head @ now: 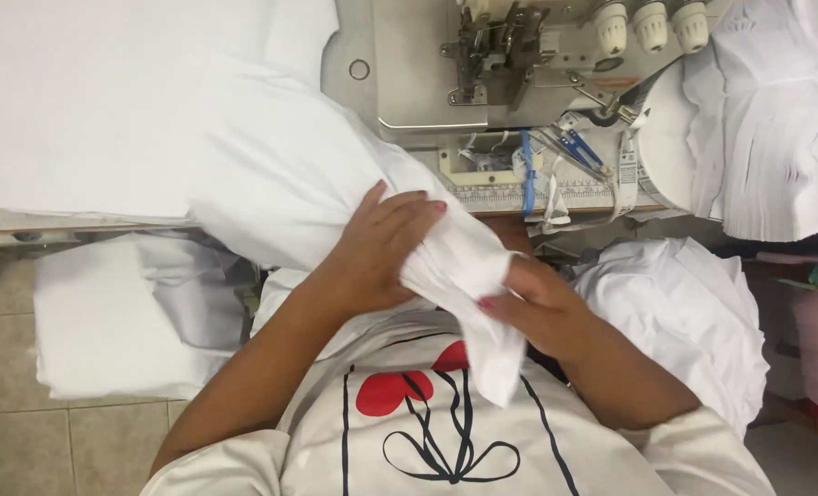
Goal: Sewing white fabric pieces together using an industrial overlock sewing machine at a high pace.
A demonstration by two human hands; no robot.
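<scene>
Left hand: fingers closed over the white fabric.
Right hand: fabric edge pinched.
Sewing machine: located behind the hands.

ahead: sewing machine blocks | right: stacked white pieces crowd | left: flat fabric, passable above
</scene>
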